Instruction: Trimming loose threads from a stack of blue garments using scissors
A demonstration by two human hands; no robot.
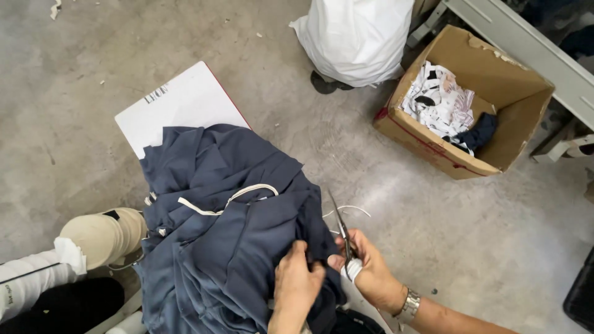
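Pinching navy garment (235, 247) in left hand (296, 281), scissors (344, 232) in right hand (370, 269) alongside.

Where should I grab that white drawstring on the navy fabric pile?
Judging by its pose, grip the white drawstring at the raised loop atop the navy fabric pile, coming from above; the loop arches clear of the cloth, while its ends disappear under folds.

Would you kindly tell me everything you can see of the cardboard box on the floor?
The cardboard box is brown and open-topped, standing upright on the grey concrete floor at upper right, beside a white bag. Its rim is torn in places, and a red line runs along its front edge. Inside lies a heap of white scraps with dark markings and a piece of dark blue cloth. No hand touches it.
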